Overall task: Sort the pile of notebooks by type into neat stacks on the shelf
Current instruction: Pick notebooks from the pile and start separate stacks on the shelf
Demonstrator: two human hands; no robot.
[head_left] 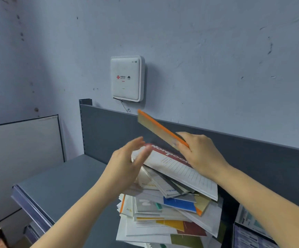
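The right hand point(201, 154) pinches an orange-edged notebook point(155, 128), tilted up above the messy pile of notebooks point(163, 212) on the right part of the grey shelf point(59, 185). The left hand point(127, 161), with fingers straight and together, is at the left edge of the top red-and-white notebook point(177, 169).

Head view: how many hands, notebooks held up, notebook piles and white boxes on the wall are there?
Hands: 2, left hand and right hand
Notebooks held up: 1, orange-edged notebook
Piles: 1, notebook pile
Wall boxes: 1, white box
Total: 5
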